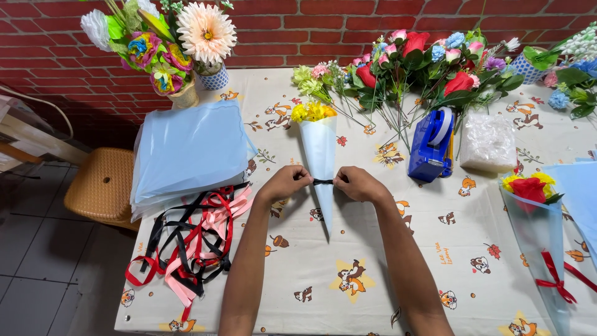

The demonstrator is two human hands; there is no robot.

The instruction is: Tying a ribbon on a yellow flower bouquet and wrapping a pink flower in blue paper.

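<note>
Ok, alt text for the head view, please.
Two hands, left hand and right hand, pull a black ribbon across a pale blue paper cone of yellow flowers on a cartoon-print tablecloth.

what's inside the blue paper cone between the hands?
Yellow flowers poke from the top of the blue paper cone. Their stems are hidden inside. A black ribbon crosses it.

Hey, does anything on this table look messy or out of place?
Only the ribbons: a tangled pile of black, red and pink, spilling over the table's left edge. Both hands pull a black ribbon across the cone bouquet.
</note>
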